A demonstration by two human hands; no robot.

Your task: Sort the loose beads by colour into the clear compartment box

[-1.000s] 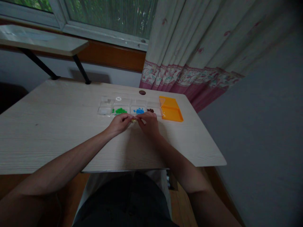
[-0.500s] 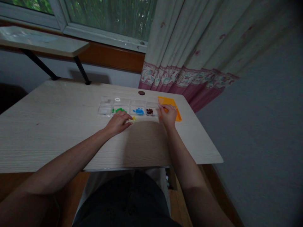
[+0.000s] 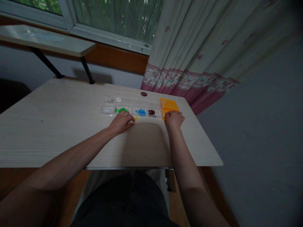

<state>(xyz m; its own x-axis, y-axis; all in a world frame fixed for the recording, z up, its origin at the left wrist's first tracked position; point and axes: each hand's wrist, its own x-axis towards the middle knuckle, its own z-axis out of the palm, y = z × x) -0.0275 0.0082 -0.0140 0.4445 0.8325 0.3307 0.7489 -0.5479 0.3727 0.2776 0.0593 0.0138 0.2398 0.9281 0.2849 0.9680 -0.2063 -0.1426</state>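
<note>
My left hand [image 3: 122,122] rests on the table with thumb and fingers apart, holding nothing that I can see. Small yellow pieces [image 3: 137,118] lie just beyond its fingertips. Behind them is a clear plastic compartment box [image 3: 108,109]. Its near compartments hold green pieces [image 3: 122,110], blue pieces [image 3: 141,112] and dark red pieces [image 3: 151,112]. My right hand [image 3: 174,119] is over the near part of an orange tray [image 3: 169,104], fingers pinched together. Whatever is between those fingers is too small to make out. The hand hides part of the tray.
The light wooden table [image 3: 71,126] has a round dark cable hole [image 3: 144,94] near its back edge. A raised shelf [image 3: 54,41] on black legs stands at the back left. A curtain [image 3: 184,63] hangs behind the right side, beside a wall.
My right hand has moved right and toward me, from the box's right end to the near part of the orange tray. My left hand stays by the yellow pieces. The view has shifted slightly.
</note>
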